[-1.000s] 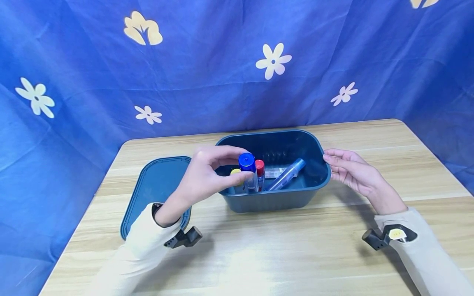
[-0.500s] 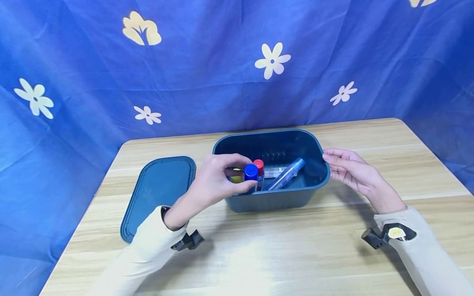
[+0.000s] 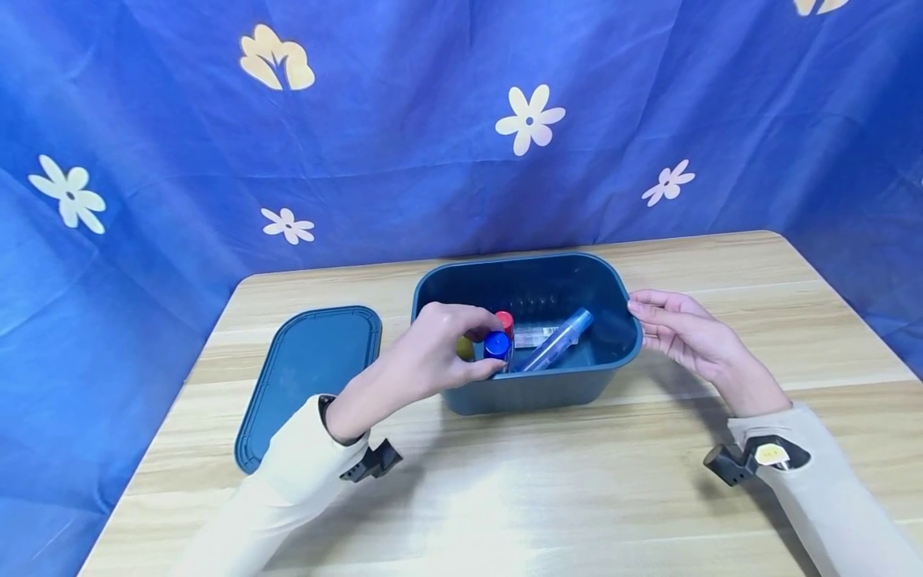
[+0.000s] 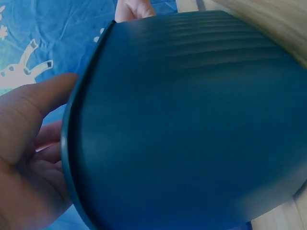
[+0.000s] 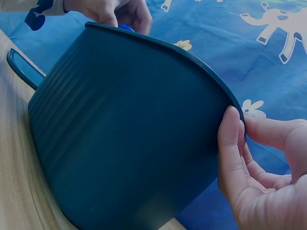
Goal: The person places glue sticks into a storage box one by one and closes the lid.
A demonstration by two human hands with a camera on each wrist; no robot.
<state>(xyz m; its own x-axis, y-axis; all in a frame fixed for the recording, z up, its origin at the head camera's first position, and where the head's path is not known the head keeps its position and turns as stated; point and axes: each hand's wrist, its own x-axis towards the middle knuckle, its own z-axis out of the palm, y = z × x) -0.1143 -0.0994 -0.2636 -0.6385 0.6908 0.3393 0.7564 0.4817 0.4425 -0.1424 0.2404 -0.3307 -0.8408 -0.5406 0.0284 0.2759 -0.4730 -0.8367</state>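
Observation:
A dark teal plastic bin (image 3: 526, 393) stands on the table. Inside its front left part, my left hand (image 3: 440, 349) holds a clear tube with a blue cap (image 3: 496, 344) between thumb and fingers, the tube's lower part hidden by the bin wall. Right beside it are a red-capped tube (image 3: 505, 322) and a yellow-capped one (image 3: 465, 348), partly covered by the fingers. A blue-capped clear tube (image 3: 558, 340) leans to the right, over a clear item with a barcode label (image 3: 532, 336). My right hand (image 3: 685, 332) pinches the bin's right rim (image 5: 235, 103).
A matching teal lid (image 3: 310, 377) lies flat to the left of the bin, near the left forearm. Behind the wooden table (image 3: 562, 497) hangs a blue flowered cloth (image 3: 404, 144).
My left hand has lowered the blue-capped tube into the bin, moving slightly right and toward the front wall. The right hand has stayed on the rim.

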